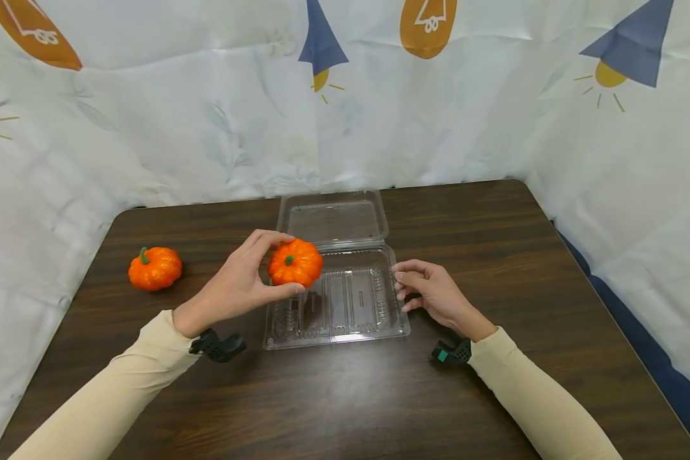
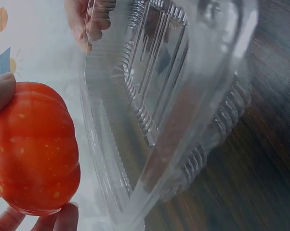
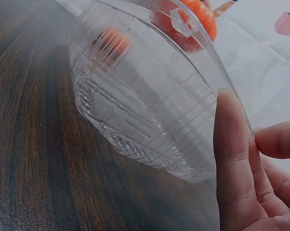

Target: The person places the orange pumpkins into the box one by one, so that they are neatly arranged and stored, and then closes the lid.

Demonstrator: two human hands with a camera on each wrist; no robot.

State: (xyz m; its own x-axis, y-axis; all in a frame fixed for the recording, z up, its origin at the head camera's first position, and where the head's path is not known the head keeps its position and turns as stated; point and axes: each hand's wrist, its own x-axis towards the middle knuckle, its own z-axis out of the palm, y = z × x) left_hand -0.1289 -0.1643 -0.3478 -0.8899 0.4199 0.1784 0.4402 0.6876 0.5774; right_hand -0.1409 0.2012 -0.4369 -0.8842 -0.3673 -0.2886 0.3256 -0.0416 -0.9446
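Observation:
My left hand (image 1: pixel 241 281) grips a small orange pumpkin (image 1: pixel 296 263) with a green stem, thumb on its near side and fingers on its far side. The pumpkin is over the left part of a clear plastic clamshell container (image 1: pixel 345 332), whose lid (image 1: pixel 333 217) lies folded back behind it. In the left wrist view the pumpkin (image 2: pixel 36 149) is apart from the container's rim. On the right, my right hand (image 1: pixel 434 294) pinches the container's right rim between thumb and fingers; the right wrist view shows the thumb and fingers (image 3: pixel 231 144) on that edge.
A second orange pumpkin (image 1: pixel 155 268) with a green stem sits on the left of the dark wooden table (image 1: pixel 345 402). White printed curtains (image 1: pixel 253 115) hang behind the table and at both sides.

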